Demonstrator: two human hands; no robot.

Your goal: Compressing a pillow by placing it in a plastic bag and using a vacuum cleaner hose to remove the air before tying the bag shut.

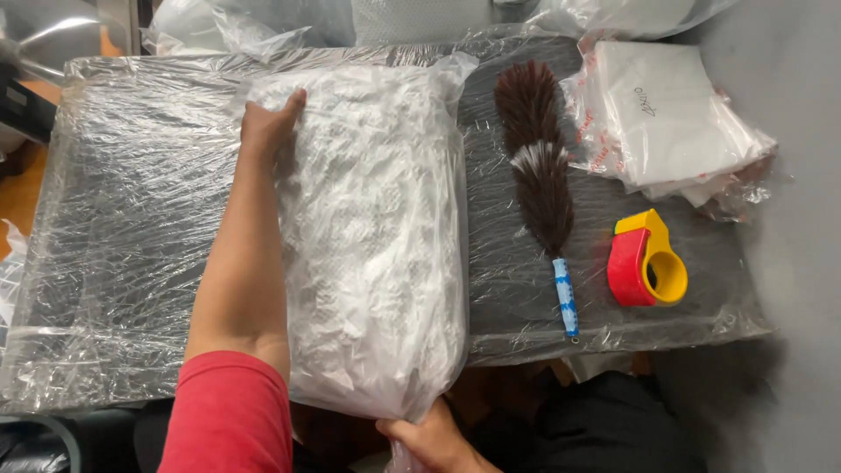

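1. A big clear plastic bag (372, 236) stuffed with white material lies lengthwise on the tabletop (131, 245), and its near end hangs over the front edge.
2. The tabletop is dark and wrapped all over in crinkled clear film.
3. The left hand (267, 127) lies flat and open on the bag's far left corner, fingers spread against the plastic and gripping nothing. Its bare forearm runs along the bag's left side down to a red sleeve (228, 416).
4. The right hand (429, 438) is below the bag's near end, its fingers curled around the gathered plastic there. How tightly it grips cannot be told, as the frame edge cuts it off.
5. Just right of the bag lies a duster (539, 166) with dark brown feathers and a pale band in the middle. Its blue-and-white handle (566, 298) points toward the front edge.
6. Right of the duster, well apart from the bag, sits a red and yellow tape dispenser (646, 260).
7. Beyond the dispenser, at the far right corner, lies a stack of flat clear packets (666, 118) with white contents and red edging. The top one carries a small handwritten mark.
8. More clear plastic bags (254, 22) are heaped behind the tabletop's far edge.
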